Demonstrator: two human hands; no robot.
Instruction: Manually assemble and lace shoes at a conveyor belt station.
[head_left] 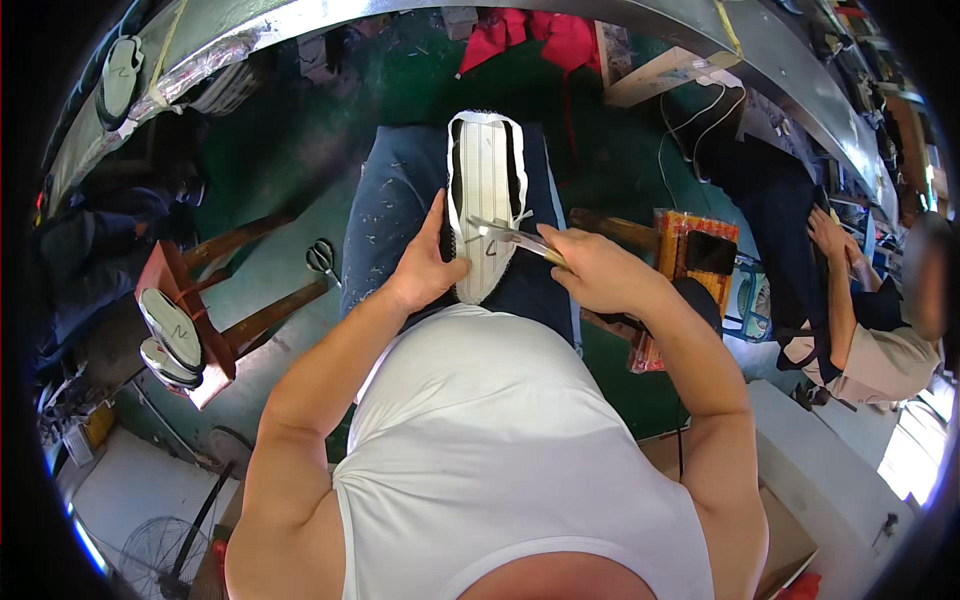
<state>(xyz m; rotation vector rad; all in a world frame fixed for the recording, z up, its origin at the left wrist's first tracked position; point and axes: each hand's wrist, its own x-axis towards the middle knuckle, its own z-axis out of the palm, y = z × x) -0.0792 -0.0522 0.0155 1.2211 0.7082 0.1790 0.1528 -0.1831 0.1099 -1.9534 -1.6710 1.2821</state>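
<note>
A shoe upper (pixel 484 170) lies bottom-up across my lap, with a white insole, a pale turned-over edge and dark gaps along both sides. My left hand (pixel 427 268) is wrapped against its left side near the narrow end, thumb on the edge. In my right hand (pixel 600 268) is a pair of metal pliers (pixel 520 238), the silver head over the insole and the handle mostly covered by my fingers. A dark pen mark shows on the insole near the tool's head. The underside of the shoe is hidden.
Scissors (pixel 321 258) lie on the green floor to the left. Beyond them, a wooden stool (pixel 210 345) bears similar shoes (pixel 172 328). A metal-edged bench (pixel 400 8) curves across the far side. At right are a patterned seat (pixel 690 235) and a seated person (pixel 865 330).
</note>
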